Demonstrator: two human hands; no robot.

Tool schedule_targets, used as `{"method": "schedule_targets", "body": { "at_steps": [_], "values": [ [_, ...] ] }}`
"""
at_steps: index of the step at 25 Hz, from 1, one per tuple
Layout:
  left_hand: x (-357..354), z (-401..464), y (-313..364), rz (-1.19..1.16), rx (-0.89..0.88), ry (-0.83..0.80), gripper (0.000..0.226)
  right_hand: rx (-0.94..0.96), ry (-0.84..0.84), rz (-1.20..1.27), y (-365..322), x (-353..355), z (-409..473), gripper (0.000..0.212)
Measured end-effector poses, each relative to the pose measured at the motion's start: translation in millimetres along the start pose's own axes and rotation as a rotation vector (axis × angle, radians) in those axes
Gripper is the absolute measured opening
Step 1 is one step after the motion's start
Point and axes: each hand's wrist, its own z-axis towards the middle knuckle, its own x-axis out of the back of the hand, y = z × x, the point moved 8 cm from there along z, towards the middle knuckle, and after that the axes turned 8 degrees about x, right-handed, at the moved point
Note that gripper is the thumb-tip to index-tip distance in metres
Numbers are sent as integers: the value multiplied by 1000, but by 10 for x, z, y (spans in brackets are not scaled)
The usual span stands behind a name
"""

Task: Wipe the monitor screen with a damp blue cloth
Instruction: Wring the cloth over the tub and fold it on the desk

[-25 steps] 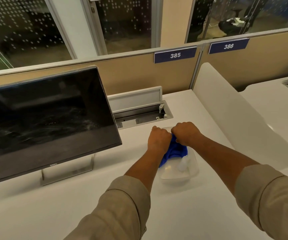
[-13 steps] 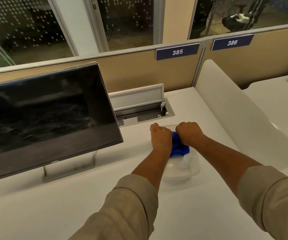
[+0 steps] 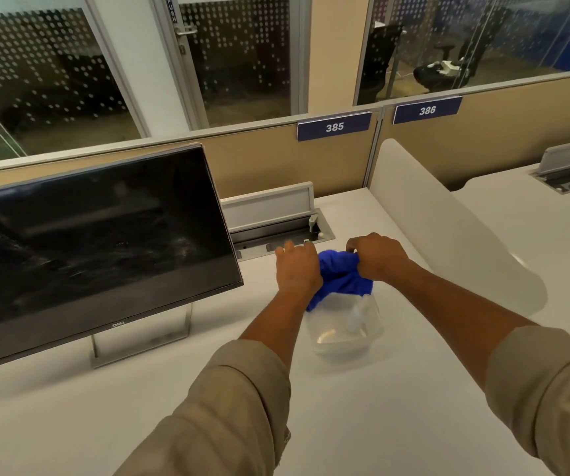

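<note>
A black monitor stands on the white desk at the left, its dark screen tilted back and streaked with smears. To its right, both hands hold a bunched blue cloth above a clear plastic container with water in it. My left hand grips the cloth's left side. My right hand grips its right side with the fingers curled over it. A corner of the cloth hangs down toward the container's rim.
An open cable tray with a raised lid sits in the desk behind the hands. A white curved divider bounds the desk on the right. A beige partition with number plates 385 and 386 runs along the back.
The hands have risen and drawn slightly apart, so the blue cloth is less tightly bunched and more of it shows between them. The view has shifted a little.
</note>
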Motion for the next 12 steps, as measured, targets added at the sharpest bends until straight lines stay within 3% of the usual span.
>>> {"method": "schedule_targets", "body": {
  "at_steps": [12],
  "values": [
    [1044,-438,-827,-485,-53,39,34,22,365,100,-446,947,-625,27]
  ]
}}
